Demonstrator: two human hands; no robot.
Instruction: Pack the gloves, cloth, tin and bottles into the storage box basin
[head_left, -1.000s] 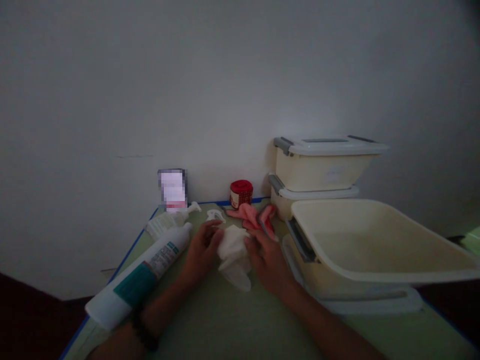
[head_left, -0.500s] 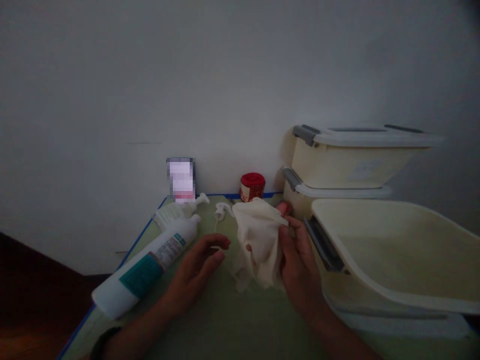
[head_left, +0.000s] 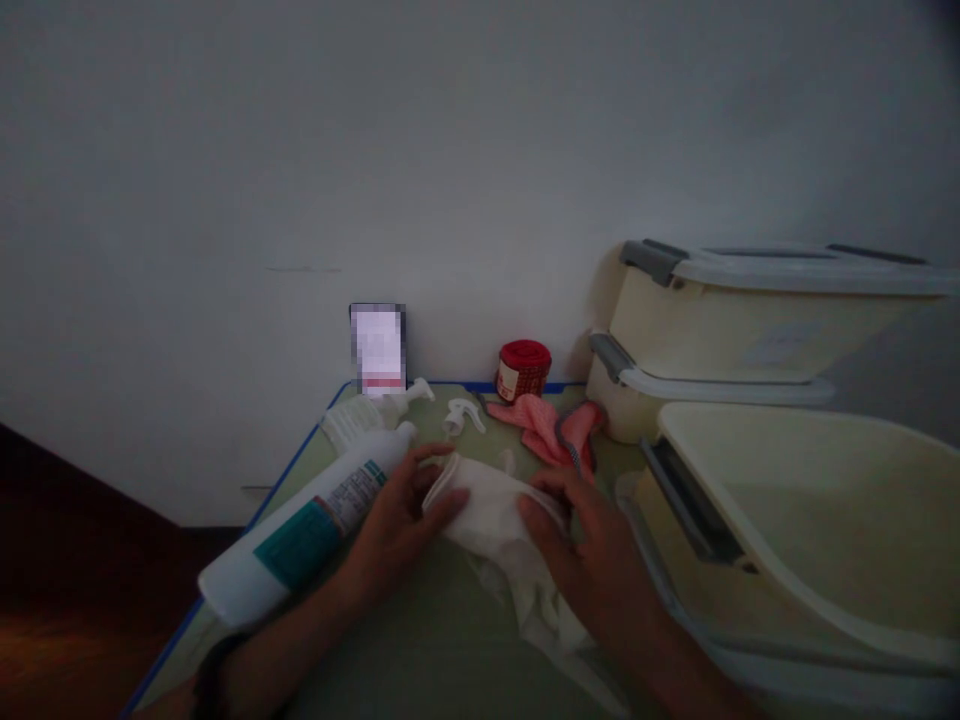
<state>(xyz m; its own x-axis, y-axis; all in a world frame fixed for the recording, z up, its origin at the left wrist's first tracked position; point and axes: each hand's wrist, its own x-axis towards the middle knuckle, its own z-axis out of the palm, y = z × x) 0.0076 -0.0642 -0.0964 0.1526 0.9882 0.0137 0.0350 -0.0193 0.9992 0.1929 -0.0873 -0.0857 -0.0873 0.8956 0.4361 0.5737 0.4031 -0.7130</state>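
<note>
A thin white rubber glove [head_left: 487,505] is stretched between my two hands above the green tabletop. Its cuff edge points left and its fingers dangle limply toward the lower right. My left hand [head_left: 412,505] pinches the cuff, thumb in front. My right hand [head_left: 577,530] is closed on the glove's body, with the thumb across the front and the other fingers partly hidden behind. Just left of my left hand lies a large white bottle [head_left: 247,570] with a teal label. Beyond the glove lies a pink cloth [head_left: 536,415] with a dark edge.
A phone [head_left: 379,345] leans on the wall behind a clear pump bottle [head_left: 352,420] on its side. A white spray head [head_left: 461,415] and a red fabric roll [head_left: 523,368] are at the back. To the right stand lidded bins [head_left: 742,335] and an open cream bin [head_left: 705,480].
The bunched glove has been opened out and turned, its cuff now to the left. My left hand let go, then took hold of the cuff. The view has shifted, moving the scene's items rightward.
</note>
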